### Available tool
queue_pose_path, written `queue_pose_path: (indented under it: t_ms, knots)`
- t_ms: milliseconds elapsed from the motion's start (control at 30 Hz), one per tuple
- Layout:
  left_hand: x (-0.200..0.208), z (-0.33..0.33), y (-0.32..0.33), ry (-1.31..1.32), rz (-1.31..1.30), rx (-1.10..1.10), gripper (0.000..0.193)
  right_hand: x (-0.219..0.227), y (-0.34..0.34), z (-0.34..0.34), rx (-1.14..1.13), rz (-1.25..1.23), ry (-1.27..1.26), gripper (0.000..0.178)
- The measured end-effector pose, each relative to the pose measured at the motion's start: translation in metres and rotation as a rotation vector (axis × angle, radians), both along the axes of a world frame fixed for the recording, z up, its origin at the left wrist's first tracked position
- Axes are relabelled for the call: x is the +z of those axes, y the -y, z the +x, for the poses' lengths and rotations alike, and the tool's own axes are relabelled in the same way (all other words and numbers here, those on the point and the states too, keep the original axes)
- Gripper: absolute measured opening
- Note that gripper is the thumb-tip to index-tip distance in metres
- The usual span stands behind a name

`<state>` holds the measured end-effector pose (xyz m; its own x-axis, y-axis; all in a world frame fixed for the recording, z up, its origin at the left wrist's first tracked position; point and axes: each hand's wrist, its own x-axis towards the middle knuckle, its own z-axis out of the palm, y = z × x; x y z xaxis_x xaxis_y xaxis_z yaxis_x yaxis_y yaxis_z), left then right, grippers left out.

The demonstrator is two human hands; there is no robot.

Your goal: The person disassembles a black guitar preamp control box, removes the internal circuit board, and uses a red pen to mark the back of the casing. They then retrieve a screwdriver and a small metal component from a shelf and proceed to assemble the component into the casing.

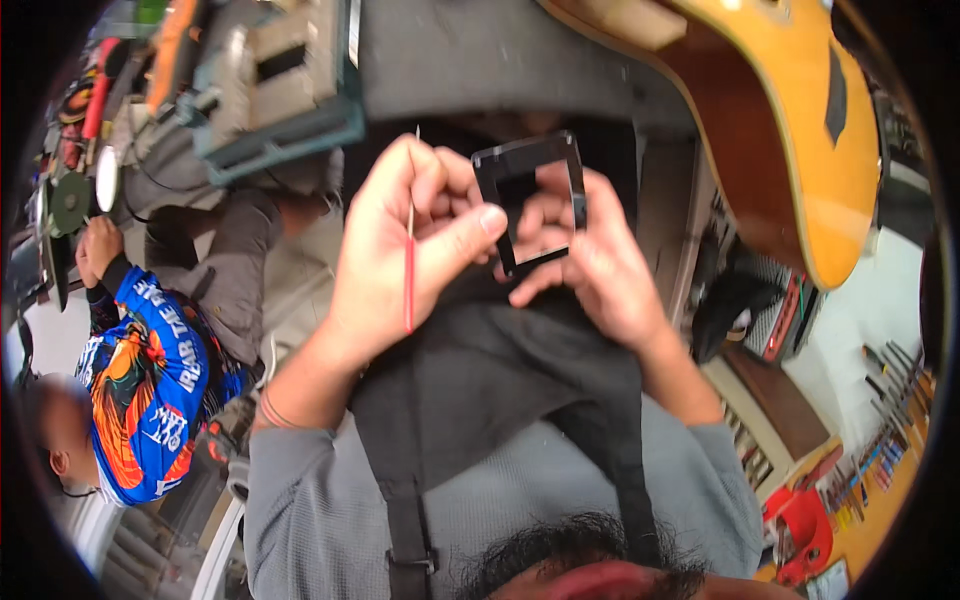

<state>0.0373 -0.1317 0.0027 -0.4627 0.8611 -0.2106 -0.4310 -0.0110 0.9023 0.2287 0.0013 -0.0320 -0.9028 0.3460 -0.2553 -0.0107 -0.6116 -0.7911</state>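
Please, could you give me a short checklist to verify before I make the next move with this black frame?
1. Black frame supported: ok, left hand and right hand both hold it.
2. Red-handled tool retained: ok, it lies along the left hand.
3. Tool's tip away from the frame: ok, it points upward in the picture, left of the frame.
4. Yellow guitar body apart from both hands: ok, it is at upper right.
5. Co-worker away from the tool: ok, at the left, apart.
6. Frame without fine cracks: cannot tell, too small to see.
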Motion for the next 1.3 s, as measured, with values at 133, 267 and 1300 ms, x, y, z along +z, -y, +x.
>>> queue_pose_path:
  t_ms: [133,267,1300]
  knots:
    - [0.003,-0.019,-0.004,-0.251,0.041,0.032,0.045,0.0,-0.002,0.0,0.035,0.06,0.069,0.033]
    - [0.013,-0.034,-0.012,-0.44,0.088,0.035,0.033,0.008,-0.014,-0.024,-0.094,0.068,0.097,0.026]
    - [0.015,0.01,-0.045,-1.113,0.244,-0.351,0.014,0.074,-0.027,-0.001,-0.345,1.245,-0.172,0.013]
